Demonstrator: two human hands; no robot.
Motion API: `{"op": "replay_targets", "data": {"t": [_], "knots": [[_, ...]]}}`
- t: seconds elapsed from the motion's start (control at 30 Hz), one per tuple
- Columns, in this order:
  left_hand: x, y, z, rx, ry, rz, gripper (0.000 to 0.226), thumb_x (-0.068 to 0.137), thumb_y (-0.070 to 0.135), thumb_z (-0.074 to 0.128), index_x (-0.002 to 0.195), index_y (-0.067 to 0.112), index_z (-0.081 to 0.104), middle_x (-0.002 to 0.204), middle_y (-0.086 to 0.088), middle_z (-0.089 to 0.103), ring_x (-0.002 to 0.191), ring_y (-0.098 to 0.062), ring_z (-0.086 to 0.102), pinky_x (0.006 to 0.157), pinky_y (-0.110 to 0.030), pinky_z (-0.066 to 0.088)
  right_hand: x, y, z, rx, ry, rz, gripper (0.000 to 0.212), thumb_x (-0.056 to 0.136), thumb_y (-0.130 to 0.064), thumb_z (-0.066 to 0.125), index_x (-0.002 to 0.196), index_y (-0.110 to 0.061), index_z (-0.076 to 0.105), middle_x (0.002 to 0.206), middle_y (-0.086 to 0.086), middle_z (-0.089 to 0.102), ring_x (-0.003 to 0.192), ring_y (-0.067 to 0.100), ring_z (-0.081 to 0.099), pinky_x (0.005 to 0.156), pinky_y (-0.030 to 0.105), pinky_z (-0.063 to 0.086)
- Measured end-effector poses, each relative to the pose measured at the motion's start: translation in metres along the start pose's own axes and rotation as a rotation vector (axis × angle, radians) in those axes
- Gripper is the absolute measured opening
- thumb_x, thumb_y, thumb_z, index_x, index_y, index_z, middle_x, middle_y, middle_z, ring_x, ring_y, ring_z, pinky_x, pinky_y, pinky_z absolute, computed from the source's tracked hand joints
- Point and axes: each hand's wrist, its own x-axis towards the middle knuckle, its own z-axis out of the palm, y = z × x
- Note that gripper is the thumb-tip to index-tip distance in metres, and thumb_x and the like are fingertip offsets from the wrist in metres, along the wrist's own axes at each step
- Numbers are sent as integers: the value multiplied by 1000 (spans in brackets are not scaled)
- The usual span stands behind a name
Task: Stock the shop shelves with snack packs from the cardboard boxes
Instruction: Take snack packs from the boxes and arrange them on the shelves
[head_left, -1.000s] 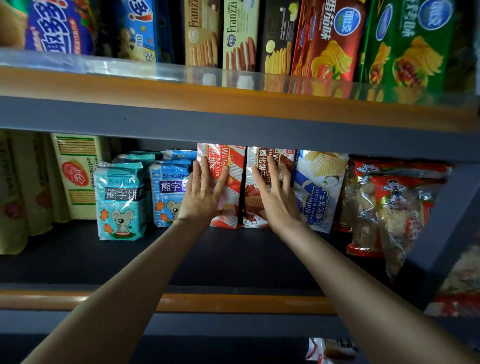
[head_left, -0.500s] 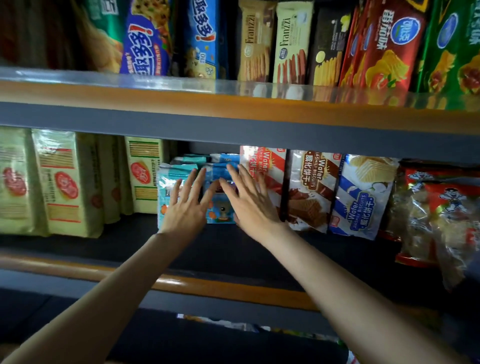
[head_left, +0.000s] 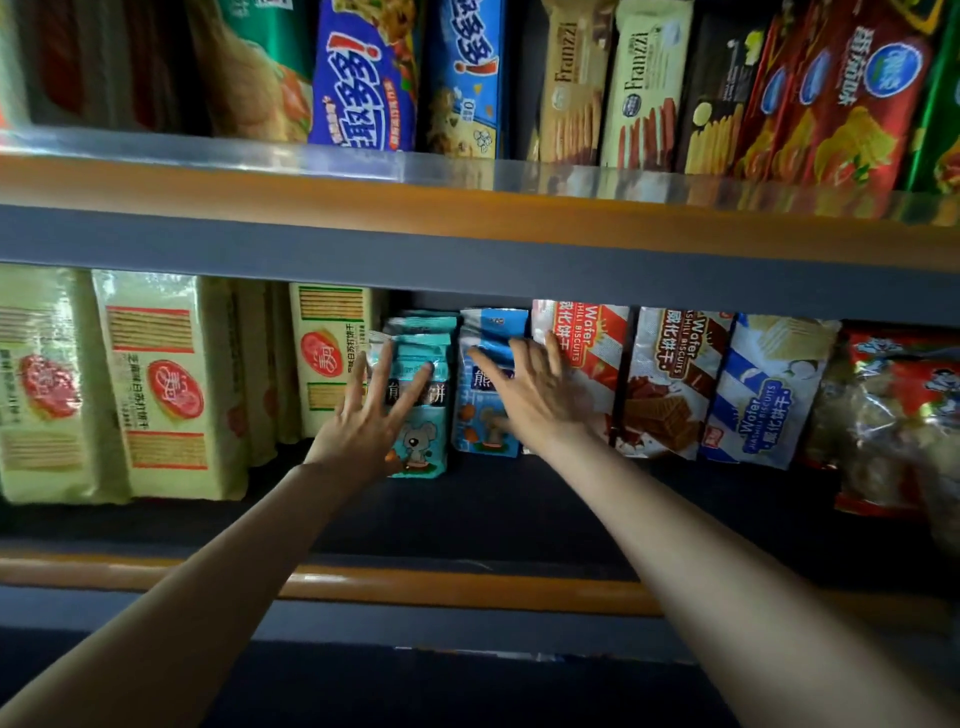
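On the lower shelf (head_left: 493, 519) stand a teal bear-biscuit pack (head_left: 423, 441) and a blue bear-biscuit pack (head_left: 480, 431), side by side. My left hand (head_left: 371, 415) lies flat with spread fingers against the teal pack's front. My right hand (head_left: 535, 395) presses its straight fingers on the blue pack and partly covers it. To the right stand a red-striped wafer pack (head_left: 587, 338), a brown wafer pack (head_left: 670, 384) and a blue wafer pack (head_left: 763, 400). No cardboard box is in view.
Yellow cracker packs (head_left: 171, 384) fill the lower shelf's left side; clear bags with red labels (head_left: 898, 415) sit at the right. The upper shelf (head_left: 467, 208), with a clear front guard, holds several biscuit boxes. An orange rail (head_left: 441, 587) edges the lower shelf.
Both hands have moved left, from the red and brown wafer packs to the teal and blue bear-biscuit packs. The view has shifted left too.
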Motion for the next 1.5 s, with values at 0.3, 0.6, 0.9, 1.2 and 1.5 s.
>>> {"op": "replay_targets", "data": {"t": [0.3,0.6,0.9,1.2,1.5], "knots": [[-2,-6,4,-64,-11,23,131,40,52,86,142,15,14,146,-28,25,122,-53,40,76,-52,51,10,-8,-6,2,39,35,85,85,8,47,151,-29,7,141,18,29,137,35,20,115,46,-8],[-20,-5,-3,-46,-32,65,90,89,34,57,141,19,-15,149,-18,-22,142,-39,-10,115,-49,8,-19,-5,-6,-45,-34,-62,90,81,15,43,151,-26,7,156,10,-18,143,31,-18,109,47,-19],[-48,-8,-74,-218,429,244,73,66,18,68,131,9,37,125,-16,55,102,-30,55,90,-43,47,-79,-13,-62,-124,330,-234,55,63,-11,81,115,-11,65,141,20,43,137,35,26,108,55,15],[-103,-82,-57,-214,322,-109,50,72,18,48,119,4,43,113,-22,55,98,-36,50,79,-45,51,-75,-84,-99,-30,259,-334,59,73,-14,75,128,-12,56,143,20,41,135,36,34,109,47,22],[-125,-149,-25,-423,1,-395,73,77,-3,54,143,16,29,150,-12,16,136,-36,22,113,-47,25,-10,-225,-76,235,-29,-434,57,90,1,43,142,-23,39,159,-4,-7,145,25,-12,113,48,-7]]}}
